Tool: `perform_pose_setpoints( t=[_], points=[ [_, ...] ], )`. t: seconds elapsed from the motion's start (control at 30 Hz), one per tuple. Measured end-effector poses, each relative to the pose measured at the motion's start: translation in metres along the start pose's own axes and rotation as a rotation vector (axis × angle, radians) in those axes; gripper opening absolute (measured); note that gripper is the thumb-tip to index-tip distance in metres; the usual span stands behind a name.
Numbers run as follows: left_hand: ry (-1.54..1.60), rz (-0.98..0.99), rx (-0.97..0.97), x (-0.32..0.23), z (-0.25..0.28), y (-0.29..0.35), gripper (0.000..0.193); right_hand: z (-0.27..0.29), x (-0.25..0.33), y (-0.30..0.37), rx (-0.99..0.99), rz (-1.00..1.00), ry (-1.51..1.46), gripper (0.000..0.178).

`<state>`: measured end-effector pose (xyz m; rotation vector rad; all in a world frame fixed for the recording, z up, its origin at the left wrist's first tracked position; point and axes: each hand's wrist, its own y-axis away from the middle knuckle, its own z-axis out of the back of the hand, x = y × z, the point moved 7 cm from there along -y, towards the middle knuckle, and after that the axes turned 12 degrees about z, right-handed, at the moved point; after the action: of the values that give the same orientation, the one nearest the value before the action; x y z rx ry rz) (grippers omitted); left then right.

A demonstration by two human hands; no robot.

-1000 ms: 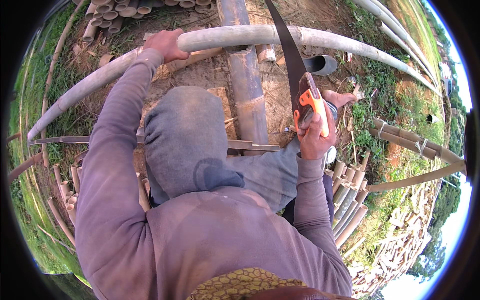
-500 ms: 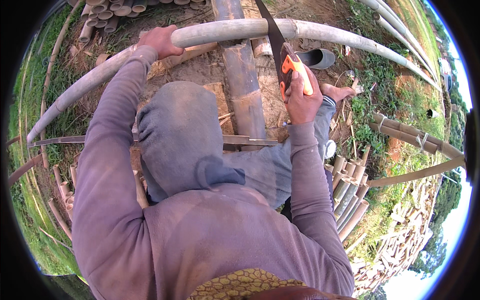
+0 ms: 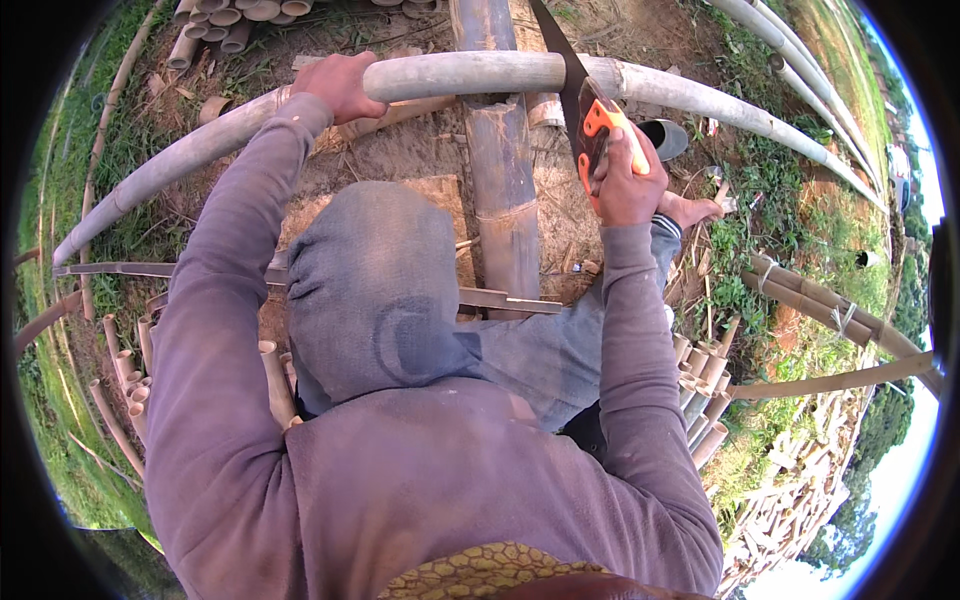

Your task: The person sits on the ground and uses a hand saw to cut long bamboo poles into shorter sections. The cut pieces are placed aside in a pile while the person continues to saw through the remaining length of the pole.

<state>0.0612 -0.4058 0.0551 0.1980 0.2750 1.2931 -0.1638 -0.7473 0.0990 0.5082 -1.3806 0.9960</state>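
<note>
Left grip (image 3: 340,85): clamped over the pale bamboo pole (image 3: 460,74), left of centre, thumb on the right side of the hand. Right grip (image 3: 630,185): fingers closed round the orange handle (image 3: 610,118) of the handsaw (image 3: 574,90).

Pole runs left to right across the far part of the scene, lying over a thick bamboo trunk (image 3: 500,150) that runs far to near. Saw blade slants away, tip end toward the far edge, crossing the pole just right of the trunk. Can't tell how deep the teeth sit, blade hides that spot.

Person is seated low, grey trousers (image 3: 375,270), one knee up in the middle, bare foot (image 3: 690,208) out to the right. Dark shoe (image 3: 663,139) on the ground just beyond the foot, near the saw handle. Flat wooden strip (image 3: 510,302) crosses the trunk on its near part.

Around: stacked bamboo tubes (image 3: 235,20) far left, cut tubes (image 3: 705,390) on the right, tied bamboo poles (image 3: 830,305) further right, heap of split pieces (image 3: 810,470) near right.
</note>
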Motion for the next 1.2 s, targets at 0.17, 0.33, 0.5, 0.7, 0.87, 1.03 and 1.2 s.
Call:
perform_pose_setpoints(
  t=[0.17,0.33,0.5,0.7,0.87,1.03,1.2],
  points=[
    [0.034,0.024,-0.04,0.014,0.014,0.004,0.068,0.003,0.029,0.042,-0.022,0.015,0.009,0.034],
    [0.048,0.034,-0.013,0.015,-0.003,0.005,0.065,0.086,0.071,0.175,-0.032,-0.033,0.117,0.044],
    [0.018,0.005,-0.014,0.006,-0.004,-0.001,0.067,0.03,0.011,0.082,-0.05,-0.025,0.062,0.035],
    [0.019,0.02,-0.041,0.011,0.0,0.01,0.069,-0.011,0.021,0.007,0.004,0.008,0.005,0.033],
    [0.025,0.013,-0.023,0.02,-0.008,0.002,0.066,0.082,0.063,0.165,0.015,-0.082,0.13,0.041],
    [-0.03,0.033,-0.006,0.012,-0.011,-0.002,0.07,0.05,0.024,0.119,0.006,-0.005,0.152,0.038],
    [-0.005,0.014,-0.02,0.005,-0.002,0.002,0.068,-0.037,0.01,-0.04,-0.006,-0.028,-0.025,0.027]
  ],
)
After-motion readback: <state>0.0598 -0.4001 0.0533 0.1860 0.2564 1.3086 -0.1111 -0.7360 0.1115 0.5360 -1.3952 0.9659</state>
